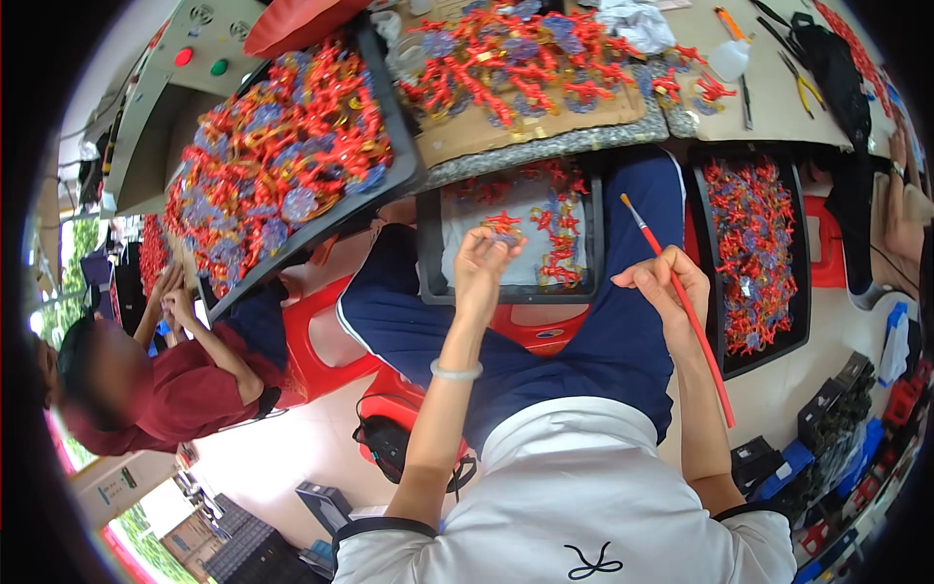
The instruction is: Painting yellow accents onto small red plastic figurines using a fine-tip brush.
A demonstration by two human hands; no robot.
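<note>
Left hand [482,265] pinches piece [502,225] over lap tray [545,294] | right hand [676,280], beside tray, grips brush [697,328] | we should pinch gently

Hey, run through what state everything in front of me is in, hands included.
Left hand: closed in a pinch
Small red-and-purple piece: held up in the left hand
Right hand: closed around the paintbrush
Red-handled paintbrush: slanted, bristles pointing away from the body
Middle black tray: partly filled, white lining showing
Upper-left black tray: heaped full
Right-hand black tray: well filled
Yellow-handled pliers: lying on the table
</note>
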